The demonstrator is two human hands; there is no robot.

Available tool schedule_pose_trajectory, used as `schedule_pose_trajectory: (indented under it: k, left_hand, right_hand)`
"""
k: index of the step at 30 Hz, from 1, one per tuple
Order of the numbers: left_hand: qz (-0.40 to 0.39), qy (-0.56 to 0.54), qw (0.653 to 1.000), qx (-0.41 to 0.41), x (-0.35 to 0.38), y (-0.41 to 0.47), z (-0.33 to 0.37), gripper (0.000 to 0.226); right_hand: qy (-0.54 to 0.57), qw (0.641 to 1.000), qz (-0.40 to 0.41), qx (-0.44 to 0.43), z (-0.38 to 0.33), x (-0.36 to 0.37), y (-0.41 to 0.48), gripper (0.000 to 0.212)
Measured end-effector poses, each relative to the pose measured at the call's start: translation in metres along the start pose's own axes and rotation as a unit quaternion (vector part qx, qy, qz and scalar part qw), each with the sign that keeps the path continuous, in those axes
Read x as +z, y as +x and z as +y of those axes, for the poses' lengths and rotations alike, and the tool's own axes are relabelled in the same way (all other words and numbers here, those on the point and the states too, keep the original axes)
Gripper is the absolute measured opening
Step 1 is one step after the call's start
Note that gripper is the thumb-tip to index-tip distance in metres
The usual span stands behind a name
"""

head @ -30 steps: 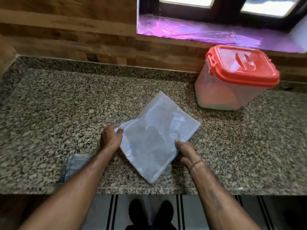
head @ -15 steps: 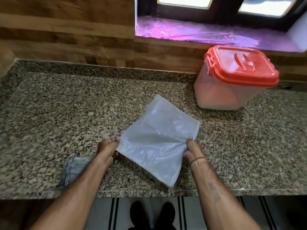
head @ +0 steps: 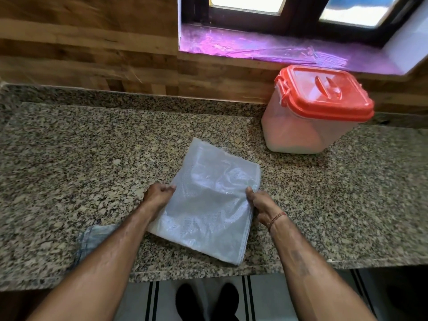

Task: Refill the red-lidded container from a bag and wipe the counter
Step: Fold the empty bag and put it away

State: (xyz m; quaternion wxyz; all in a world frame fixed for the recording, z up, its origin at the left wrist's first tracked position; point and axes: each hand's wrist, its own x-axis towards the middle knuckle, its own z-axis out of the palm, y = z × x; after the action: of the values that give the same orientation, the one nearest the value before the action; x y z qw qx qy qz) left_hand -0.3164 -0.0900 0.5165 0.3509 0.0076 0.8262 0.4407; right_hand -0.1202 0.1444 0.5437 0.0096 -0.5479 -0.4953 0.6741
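Clear plastic bag [head: 209, 205], flat and empty-looking, held at the granite counter's [head: 92, 158] front.
Left hand [head: 157, 195] and right hand [head: 262, 203] pinch its side edges; it seems light, limp and slippery, so the corners look the surest hold.

Bright window [head: 247, 2] glare; warped edges

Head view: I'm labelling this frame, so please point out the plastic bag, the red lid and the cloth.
plastic bag [head: 208, 205], head view, middle of its panel.
red lid [head: 325, 89], head view, handle on its top.
cloth [head: 92, 239], head view, middle of its visible part.
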Motion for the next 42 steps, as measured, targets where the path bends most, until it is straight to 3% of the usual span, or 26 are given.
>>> schedule_pose_trajectory:
  k: [4,11,16,21,22,23,24,30,33,35,39,42]
  left_hand:
    - [0.006,0.050,0.998,-0.039,-0.002,0.009,-0.017,0.013]
    - [0.007,0.065,0.998,-0.015,0.000,0.024,0.003,0.035]
    - [0.005,0.030,0.997,-0.075,0.005,0.026,-0.002,0.020]
    - [0.019,-0.083,0.989,-0.124,0.009,0.021,-0.009,0.029]
    - [0.021,-0.106,0.987,-0.121,0.008,0.022,-0.007,0.047]
    - [0.020,-0.133,0.984,-0.114,0.006,0.018,-0.001,0.048]
    - [0.019,-0.144,0.985,-0.097,0.005,0.017,0.005,0.039]
    - [0.030,-0.221,0.974,0.034,-0.016,0.006,0.056,0.041]
    - [0.042,-0.266,0.960,0.074,-0.031,-0.008,0.083,0.053]
    - [0.057,-0.235,0.968,0.071,-0.038,-0.019,0.085,0.068]
    - [0.075,-0.133,0.988,0.038,-0.037,-0.045,0.054,0.046]
    - [0.043,-0.037,0.998,-0.001,-0.032,-0.057,0.014,0.045]
  right_hand:
    - [-0.057,0.996,0.054,-0.053,0.007,-0.013,0.011,0.022]
    - [-0.174,0.972,0.099,-0.125,0.005,-0.010,0.007,0.018]
    - [-0.212,0.972,0.082,-0.055,0.013,-0.019,0.006,0.020]
    - [-0.103,0.994,0.038,0.021,0.012,-0.020,0.001,0.026]
    - [-0.083,0.996,0.039,0.021,0.008,-0.018,-0.002,0.024]
    - [-0.062,0.997,0.035,0.016,0.003,-0.017,-0.002,0.022]
    - [-0.031,0.999,0.034,0.009,-0.004,-0.014,-0.005,0.018]
    - [0.087,0.992,0.009,-0.093,-0.060,-0.010,-0.019,0.014]
    - [0.103,0.986,-0.002,-0.131,-0.089,-0.007,-0.028,0.038]
    - [0.101,0.985,-0.017,-0.141,-0.094,-0.006,-0.031,0.042]
    - [0.068,0.988,-0.029,-0.133,-0.065,-0.009,-0.025,0.035]
    - [0.012,0.993,-0.006,-0.115,-0.025,-0.011,-0.013,0.034]
